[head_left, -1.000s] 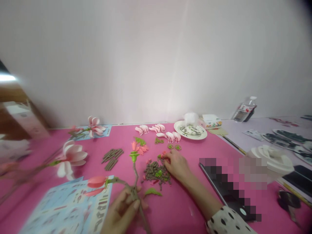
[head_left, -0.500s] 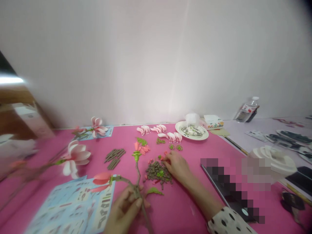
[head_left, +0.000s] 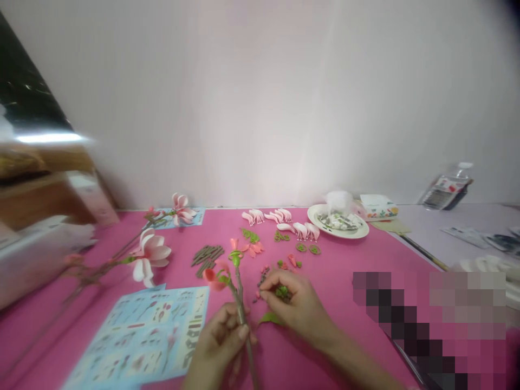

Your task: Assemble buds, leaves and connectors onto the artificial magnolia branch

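My left hand [head_left: 219,338] is shut around the lower brown stem of a pink-and-green flower branch [head_left: 239,292], which stands almost upright. A pink bud [head_left: 213,279] and a bright green sepal piece [head_left: 234,260] sit near its top. My right hand [head_left: 294,306] is just to the right, its fingers pinched over small brown and green pieces [head_left: 282,292]. The hand hides most of that pile. A green leaf piece [head_left: 270,319] lies under the gap between my hands.
A finished pink magnolia branch [head_left: 150,252] lies at left, beside a blue instruction sheet [head_left: 142,336]. Brown stick pieces [head_left: 207,259], rows of pink petals [head_left: 264,216] and a white plate [head_left: 337,221] of parts lie ahead. A pixelated patch [head_left: 426,325] covers the right.
The view has swung, shifting the table rightward in frame. The branch has turned more upright, bringing the bud in beside the stem. My right hand has closed over the pile.
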A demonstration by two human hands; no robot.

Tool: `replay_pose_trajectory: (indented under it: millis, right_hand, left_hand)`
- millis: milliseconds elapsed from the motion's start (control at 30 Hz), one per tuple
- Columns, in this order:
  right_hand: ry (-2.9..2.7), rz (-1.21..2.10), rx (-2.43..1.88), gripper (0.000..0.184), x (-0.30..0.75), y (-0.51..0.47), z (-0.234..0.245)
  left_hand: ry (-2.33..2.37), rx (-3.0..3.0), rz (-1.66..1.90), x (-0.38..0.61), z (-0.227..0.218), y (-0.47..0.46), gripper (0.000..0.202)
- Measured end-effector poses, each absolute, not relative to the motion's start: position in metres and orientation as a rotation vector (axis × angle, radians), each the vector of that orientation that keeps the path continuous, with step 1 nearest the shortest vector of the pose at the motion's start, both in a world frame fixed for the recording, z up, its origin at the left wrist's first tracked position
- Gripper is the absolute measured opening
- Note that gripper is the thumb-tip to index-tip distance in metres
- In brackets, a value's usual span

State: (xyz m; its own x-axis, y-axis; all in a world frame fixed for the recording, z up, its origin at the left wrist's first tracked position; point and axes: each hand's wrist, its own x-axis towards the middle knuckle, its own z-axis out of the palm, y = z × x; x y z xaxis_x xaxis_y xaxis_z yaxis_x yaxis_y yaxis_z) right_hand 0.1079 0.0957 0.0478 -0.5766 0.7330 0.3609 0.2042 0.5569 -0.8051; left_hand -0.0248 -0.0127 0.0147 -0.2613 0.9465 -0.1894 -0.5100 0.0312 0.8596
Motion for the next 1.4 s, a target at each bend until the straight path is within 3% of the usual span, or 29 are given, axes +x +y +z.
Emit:
replay_pose_trajectory:
  millis: [300, 1400]
  right_hand:
    - [-1.999, 1.183, -0.715, 0.014, 0.104, 0.084, 0.052]
    - [-2.064, 1.012, -0.585, 0.013, 0.101, 0.08, 0.05]
  left_hand:
    - [0.983, 0.591, 1.452, -0.027, 0.015, -0.014, 0.018]
    - [0.829, 0.721, 1.391, -0.031, -0.008, -0.012, 0.015]
